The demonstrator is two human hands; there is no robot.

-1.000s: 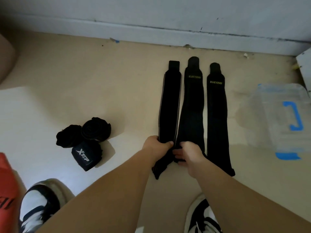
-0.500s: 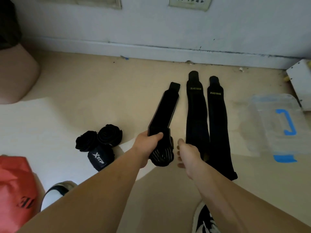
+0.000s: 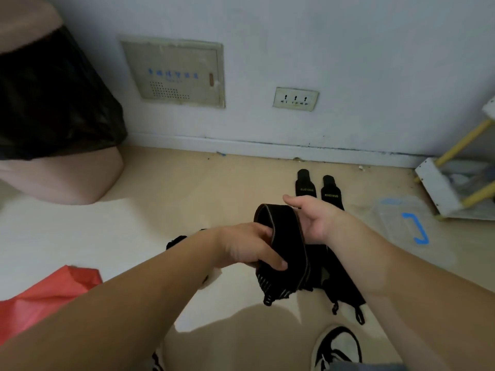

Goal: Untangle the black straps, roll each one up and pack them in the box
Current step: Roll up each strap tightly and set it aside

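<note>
Left hand [image 3: 249, 247] clamps looped strap [image 3: 289, 236] above floor; right hand [image 3: 318, 220] spread flat beside loop. Risk: loop springs open (webbing looks stiff) if free end slips. Two flat straps [image 3: 305, 186] beyond; box [image 3: 401, 218] at right.

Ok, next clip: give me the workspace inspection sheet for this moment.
Surface: beige floor, a paler patch at left.
Job's things: one black strap lifted and looped; two flat straps on the floor by the wall; clear box with blue handle at right.
Clutter: red bag lower left; dark bundle partly hidden behind the left forearm.
Hands: left hand grips the looped strap, fingers curled round it; right hand open beside the loop, contact unclear.
Cables: nothing seen.
Surroundings: wall socket, wall panel, bin with black bag, white rack, one shoe.
</note>
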